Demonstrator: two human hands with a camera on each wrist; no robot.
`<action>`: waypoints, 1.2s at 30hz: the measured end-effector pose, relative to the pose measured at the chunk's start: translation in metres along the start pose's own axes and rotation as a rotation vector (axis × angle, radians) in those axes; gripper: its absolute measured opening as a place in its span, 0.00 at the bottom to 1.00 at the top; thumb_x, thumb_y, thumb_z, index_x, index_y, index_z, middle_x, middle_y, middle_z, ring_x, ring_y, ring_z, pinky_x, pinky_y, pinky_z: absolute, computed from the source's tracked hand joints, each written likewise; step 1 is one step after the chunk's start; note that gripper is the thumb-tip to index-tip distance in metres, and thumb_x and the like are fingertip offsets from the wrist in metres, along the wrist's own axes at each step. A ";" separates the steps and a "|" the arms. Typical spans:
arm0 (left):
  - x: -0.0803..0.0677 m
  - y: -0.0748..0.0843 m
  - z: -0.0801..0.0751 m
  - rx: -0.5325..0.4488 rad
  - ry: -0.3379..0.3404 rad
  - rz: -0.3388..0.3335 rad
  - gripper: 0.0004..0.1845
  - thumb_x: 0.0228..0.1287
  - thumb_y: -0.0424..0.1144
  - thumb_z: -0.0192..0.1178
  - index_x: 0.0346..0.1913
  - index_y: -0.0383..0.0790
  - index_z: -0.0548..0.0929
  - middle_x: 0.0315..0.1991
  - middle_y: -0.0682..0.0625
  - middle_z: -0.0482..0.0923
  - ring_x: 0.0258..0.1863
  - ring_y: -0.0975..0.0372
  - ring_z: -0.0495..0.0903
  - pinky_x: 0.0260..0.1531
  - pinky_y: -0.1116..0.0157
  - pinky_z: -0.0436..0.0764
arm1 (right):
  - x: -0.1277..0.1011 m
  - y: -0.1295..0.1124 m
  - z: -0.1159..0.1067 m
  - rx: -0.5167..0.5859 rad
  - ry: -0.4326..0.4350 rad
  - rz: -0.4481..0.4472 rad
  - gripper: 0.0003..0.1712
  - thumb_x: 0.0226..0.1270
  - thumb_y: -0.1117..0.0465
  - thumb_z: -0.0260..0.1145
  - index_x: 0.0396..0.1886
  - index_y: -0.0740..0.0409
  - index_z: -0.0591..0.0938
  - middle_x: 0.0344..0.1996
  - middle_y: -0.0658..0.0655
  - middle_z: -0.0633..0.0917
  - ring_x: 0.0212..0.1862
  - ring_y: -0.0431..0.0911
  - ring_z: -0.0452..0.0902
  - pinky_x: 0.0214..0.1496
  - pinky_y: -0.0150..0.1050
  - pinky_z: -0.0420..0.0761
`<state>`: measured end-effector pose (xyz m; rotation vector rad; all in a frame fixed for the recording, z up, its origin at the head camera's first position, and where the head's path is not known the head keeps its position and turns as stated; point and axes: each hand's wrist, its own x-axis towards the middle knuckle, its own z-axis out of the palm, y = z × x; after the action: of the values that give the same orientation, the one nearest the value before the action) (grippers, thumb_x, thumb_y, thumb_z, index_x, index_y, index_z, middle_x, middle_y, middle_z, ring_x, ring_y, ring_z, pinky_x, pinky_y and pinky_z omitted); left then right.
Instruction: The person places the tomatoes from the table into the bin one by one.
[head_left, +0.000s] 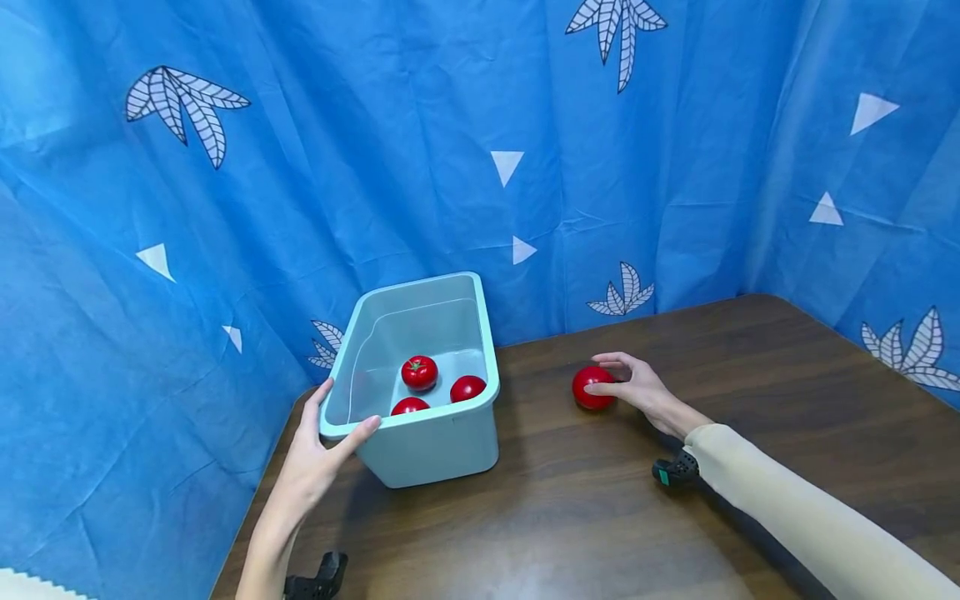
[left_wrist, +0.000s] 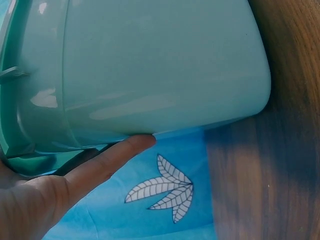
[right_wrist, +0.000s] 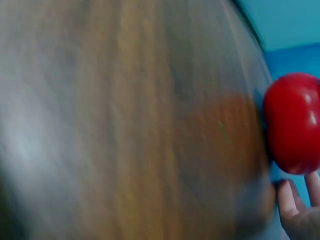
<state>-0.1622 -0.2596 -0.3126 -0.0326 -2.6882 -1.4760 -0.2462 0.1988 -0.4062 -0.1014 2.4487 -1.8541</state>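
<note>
Nearest to me, the left hand [head_left: 315, 462] rests on the near left corner of the bin [head_left: 438, 454]. Its fingers are straight and spread: the thumb lies along the near rim, the other fingers along the left rim. In the left wrist view one straight finger [left_wrist: 107, 162] lies under the bin's pale green wall [left_wrist: 165, 65], touching it.

The bin stands upright at the left of the table [head_left: 570, 508], close to the blue curtain [head_left: 375, 167]. Three tomatoes lie apart on its floor: one [head_left: 410, 407] by the near wall, one [head_left: 468, 388] to its right, one [head_left: 419, 372] behind them with its green stalk up.

Farther right, I see the right hand [head_left: 637, 387] cupped around a fourth tomato [head_left: 592, 387], which sits on the bare table well apart from the bin. The fingers curl loosely around it, thumb in front, fingers over its far side. In the right wrist view this tomato [right_wrist: 292, 122] is blurred, and two fingertips [right_wrist: 287, 200] lie just below it.
</note>
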 end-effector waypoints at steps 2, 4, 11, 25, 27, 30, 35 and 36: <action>0.001 0.000 0.001 0.001 -0.003 -0.003 0.57 0.70 0.55 0.67 0.86 0.43 0.38 0.80 0.34 0.49 0.74 0.37 0.59 0.68 0.31 0.65 | -0.001 0.002 0.003 -0.013 0.032 -0.002 0.41 0.67 0.60 0.75 0.75 0.66 0.68 0.73 0.73 0.68 0.71 0.69 0.62 0.71 0.65 0.70; 0.002 0.000 0.002 0.006 -0.004 -0.006 0.57 0.70 0.55 0.66 0.86 0.43 0.38 0.80 0.34 0.48 0.74 0.37 0.58 0.69 0.31 0.64 | -0.002 0.003 0.005 -0.012 0.046 -0.002 0.41 0.66 0.60 0.75 0.74 0.66 0.68 0.72 0.73 0.68 0.70 0.68 0.63 0.70 0.63 0.73; 0.001 -0.001 0.002 0.012 -0.002 -0.008 0.57 0.71 0.55 0.66 0.86 0.43 0.38 0.80 0.34 0.48 0.74 0.36 0.58 0.69 0.31 0.64 | -0.003 0.006 0.012 -0.019 0.071 0.014 0.40 0.65 0.62 0.77 0.73 0.65 0.70 0.69 0.72 0.72 0.66 0.65 0.68 0.64 0.54 0.80; 0.000 0.000 0.000 0.011 0.002 -0.030 0.59 0.68 0.59 0.67 0.86 0.44 0.38 0.81 0.35 0.50 0.75 0.37 0.59 0.67 0.34 0.67 | -0.005 0.004 0.017 -0.040 0.149 -0.010 0.39 0.64 0.61 0.78 0.73 0.63 0.72 0.70 0.71 0.73 0.65 0.65 0.70 0.62 0.52 0.81; 0.000 0.000 0.000 0.010 0.003 -0.030 0.59 0.68 0.59 0.67 0.86 0.44 0.38 0.81 0.35 0.50 0.75 0.37 0.59 0.67 0.35 0.67 | -0.004 0.001 0.017 -0.028 0.146 -0.013 0.39 0.65 0.61 0.77 0.73 0.63 0.72 0.70 0.70 0.72 0.66 0.64 0.69 0.63 0.52 0.80; 0.000 0.001 -0.002 0.012 0.001 -0.026 0.59 0.68 0.59 0.67 0.86 0.44 0.39 0.81 0.35 0.51 0.75 0.38 0.59 0.68 0.34 0.67 | -0.004 -0.006 0.017 0.005 0.130 -0.021 0.40 0.66 0.60 0.77 0.74 0.63 0.71 0.71 0.70 0.71 0.67 0.65 0.68 0.65 0.55 0.79; -0.001 0.001 -0.002 0.007 -0.002 -0.020 0.58 0.68 0.59 0.67 0.86 0.45 0.40 0.81 0.36 0.52 0.75 0.39 0.59 0.68 0.32 0.66 | -0.001 -0.028 0.020 0.086 0.101 -0.047 0.41 0.67 0.61 0.76 0.76 0.62 0.69 0.73 0.68 0.70 0.69 0.64 0.68 0.66 0.54 0.78; -0.001 0.001 -0.002 0.004 -0.004 -0.019 0.58 0.67 0.59 0.67 0.86 0.45 0.40 0.81 0.36 0.52 0.75 0.39 0.60 0.68 0.32 0.67 | -0.001 -0.034 0.021 0.102 0.097 -0.053 0.41 0.67 0.61 0.76 0.76 0.61 0.69 0.73 0.67 0.70 0.69 0.63 0.69 0.66 0.52 0.79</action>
<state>-0.1614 -0.2610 -0.3102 -0.0090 -2.7019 -1.4773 -0.2430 0.1695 -0.3791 -0.0731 2.4294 -2.0489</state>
